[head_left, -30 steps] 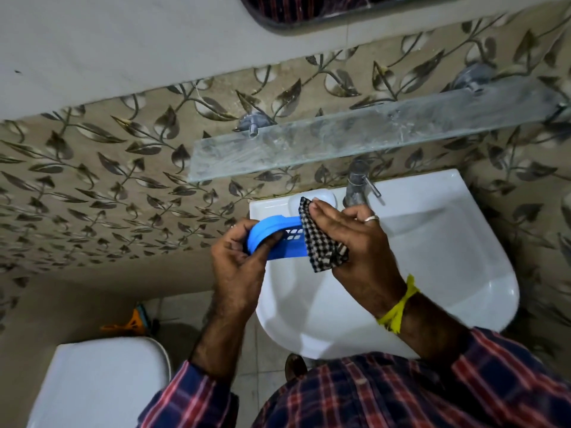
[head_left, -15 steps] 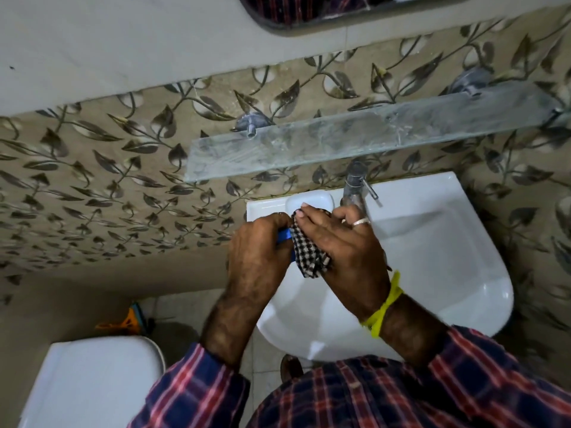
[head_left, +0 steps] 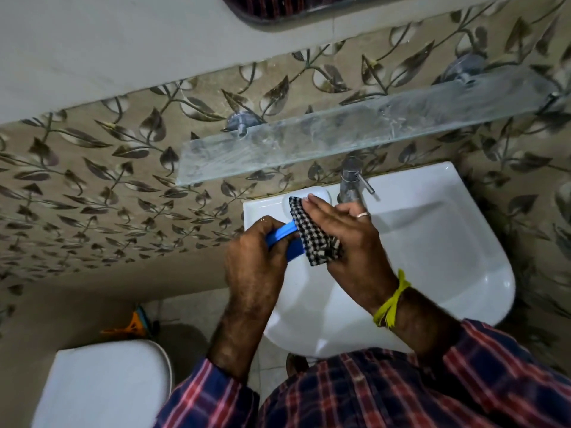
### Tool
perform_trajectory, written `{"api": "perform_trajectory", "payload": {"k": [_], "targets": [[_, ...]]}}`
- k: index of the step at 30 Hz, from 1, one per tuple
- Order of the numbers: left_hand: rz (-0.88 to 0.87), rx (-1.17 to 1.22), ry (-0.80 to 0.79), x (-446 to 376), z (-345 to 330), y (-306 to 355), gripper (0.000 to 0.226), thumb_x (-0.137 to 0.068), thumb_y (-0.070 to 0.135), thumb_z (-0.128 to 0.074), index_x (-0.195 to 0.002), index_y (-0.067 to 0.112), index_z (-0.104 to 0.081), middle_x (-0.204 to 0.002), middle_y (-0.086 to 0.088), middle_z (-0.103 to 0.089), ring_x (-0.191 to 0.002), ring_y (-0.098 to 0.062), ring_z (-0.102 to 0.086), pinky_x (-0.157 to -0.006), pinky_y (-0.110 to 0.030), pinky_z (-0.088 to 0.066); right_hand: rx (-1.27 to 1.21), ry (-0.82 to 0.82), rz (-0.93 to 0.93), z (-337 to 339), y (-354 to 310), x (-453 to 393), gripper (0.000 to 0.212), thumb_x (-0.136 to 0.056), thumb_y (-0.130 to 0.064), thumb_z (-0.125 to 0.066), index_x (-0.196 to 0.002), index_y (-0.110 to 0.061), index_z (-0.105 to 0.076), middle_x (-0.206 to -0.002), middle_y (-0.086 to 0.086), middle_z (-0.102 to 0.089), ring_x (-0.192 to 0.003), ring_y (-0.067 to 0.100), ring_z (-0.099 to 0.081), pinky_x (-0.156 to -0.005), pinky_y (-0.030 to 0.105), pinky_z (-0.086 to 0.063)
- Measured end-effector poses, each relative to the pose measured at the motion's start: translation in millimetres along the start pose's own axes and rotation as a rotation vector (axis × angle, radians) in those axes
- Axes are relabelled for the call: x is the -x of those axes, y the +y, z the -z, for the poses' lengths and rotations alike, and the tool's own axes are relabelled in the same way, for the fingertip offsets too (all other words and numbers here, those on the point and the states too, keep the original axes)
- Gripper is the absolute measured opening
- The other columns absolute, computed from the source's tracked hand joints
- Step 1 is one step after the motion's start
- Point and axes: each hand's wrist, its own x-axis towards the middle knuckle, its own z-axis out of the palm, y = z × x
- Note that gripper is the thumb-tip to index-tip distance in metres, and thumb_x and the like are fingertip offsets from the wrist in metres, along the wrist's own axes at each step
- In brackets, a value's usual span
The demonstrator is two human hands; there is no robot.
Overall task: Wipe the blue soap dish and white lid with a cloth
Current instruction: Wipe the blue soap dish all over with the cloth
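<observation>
Over the sink (head_left: 432, 257), left hand (head_left: 256, 261) grips the blue soap dish (head_left: 282, 239); right hand (head_left: 343, 239) presses the cloth (head_left: 312, 239) against it, wiping. The white lid probably comes next.

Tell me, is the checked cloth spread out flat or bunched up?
Bunched: the checked cloth is gathered under the right hand, pressed on the blue soap dish held by the left hand.
</observation>
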Motion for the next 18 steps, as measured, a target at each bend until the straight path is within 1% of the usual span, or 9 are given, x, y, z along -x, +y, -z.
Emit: {"api": "perform_trajectory", "payload": {"k": [2,4,6,7,10,11,14,16,18], "targets": [[-0.006,0.044,0.022,-3.3,1.2,-2.7,0.01,-0.08,0.011,-0.075,-0.08,0.02,-0.071,-0.073,0.008,-0.069,-0.069,-0.016,-0.063,-0.069,-0.029,-0.05,0.018,-0.018,0.056,2.3,-3.4,4.6,0.067,-0.074,-0.001,-0.048,-0.141,-0.01,-0.049,-0.148,0.003,-0.048,-0.104,0.021,-0.045,-0.1,0.022,-0.04],[-0.003,0.102,0.015,-0.8,0.5,-3.7,0.007,-0.079,0.022,-0.072,-0.076,0.026,-0.068,-0.068,0.015,-0.065,-0.066,-0.009,-0.061,-0.065,-0.026,-0.048,0.036,-0.02,0.082,4.8,0.4,9.0,0.066,-0.076,0.001,-0.053,-0.141,-0.011,-0.05,-0.148,0.002,-0.048,-0.105,0.02,-0.044,-0.101,0.018,-0.037],[0.036,0.173,0.017,4.1,-5.0,-2.7,0.014,-0.078,0.03,-0.073,-0.07,0.031,-0.061,-0.063,0.019,-0.063,-0.061,0.001,-0.056,-0.061,-0.022,-0.047,0.029,0.03,0.046,2.8,6.2,0.9,0.068,-0.073,0.009,-0.06,-0.138,-0.009,-0.053,-0.144,0.004,-0.052,-0.106,0.025,-0.05,-0.1,0.018,-0.038],[0.062,0.216,0.03,5.8,-8.0,-2.7,0.021,-0.079,0.026,-0.075,-0.067,0.031,-0.059,-0.062,0.021,-0.062,-0.059,0.002,-0.053,-0.059,-0.019,-0.045,0.015,0.057,0.038,0.7,6.6,-3.3,0.066,-0.073,0.01,-0.06,-0.136,-0.007,-0.055,-0.142,0.006,-0.055,-0.105,0.028,-0.052,-0.098,0.02,-0.04],[0.142,0.375,0.069,1.8,-8.7,-6.6,0.029,-0.082,0.008,-0.078,-0.067,0.026,-0.061,-0.06,0.018,-0.062,-0.058,0.004,-0.051,-0.06,-0.018,-0.045,-0.009,0.07,0.075,-3.1,-0.9,-2.0,0.059,-0.079,-0.003,-0.048,-0.138,-0.006,-0.053,-0.143,0.006,-0.053,-0.103,0.022,-0.046,-0.098,0.022,-0.04],[0.148,0.408,0.072,0.5,-7.1,-6.6,0.03,-0.082,0.005,-0.079,-0.067,0.025,-0.062,-0.06,0.016,-0.063,-0.059,0.003,-0.053,-0.061,-0.018,-0.046,-0.013,0.062,0.087,-2.6,-1.8,1.4,0.059,-0.079,-0.003,-0.049,-0.138,-0.006,-0.052,-0.144,0.005,-0.052,-0.103,0.021,-0.045,-0.098,0.021,-0.04],[0.145,0.445,0.053,3.9,-9.6,-3.5,0.03,-0.082,0.006,-0.078,-0.068,0.026,-0.062,-0.063,0.014,-0.064,-0.063,-0.008,-0.058,-0.062,-0.029,-0.051,0.016,0.118,0.073,-1.7,4.6,-3.3,0.054,-0.078,0.004,-0.062,-0.132,-0.004,-0.058,-0.136,0.008,-0.06,-0.098,0.026,-0.052,-0.093,0.025,-0.044],[0.168,0.475,0.026,7.3,-14.0,-0.4,0.029,-0.085,0.004,-0.075,-0.069,0.023,-0.06,-0.064,0.012,-0.064,-0.064,-0.01,-0.059,-0.062,-0.028,-0.05,0.051,0.154,0.076,-2.1,8.2,-12.5,0.04,-0.085,-0.007,-0.061,-0.124,-0.001,-0.064,-0.126,0.007,-0.066,-0.092,0.029,-0.055,-0.091,0.022,-0.044],[0.152,0.421,-0.07,4.3,-17.0,0.2,0.022,-0.086,0.005,-0.072,-0.075,0.02,-0.06,-0.069,0.011,-0.066,-0.066,-0.008,-0.061,-0.065,-0.027,-0.05,0.103,0.138,0.122,-2.6,9.2,-17.5,0.035,-0.09,-0.013,-0.06,-0.121,-0.001,-0.066,-0.123,0.007,-0.069,-0.09,0.032,-0.056,-0.089,0.023,-0.041]]}}
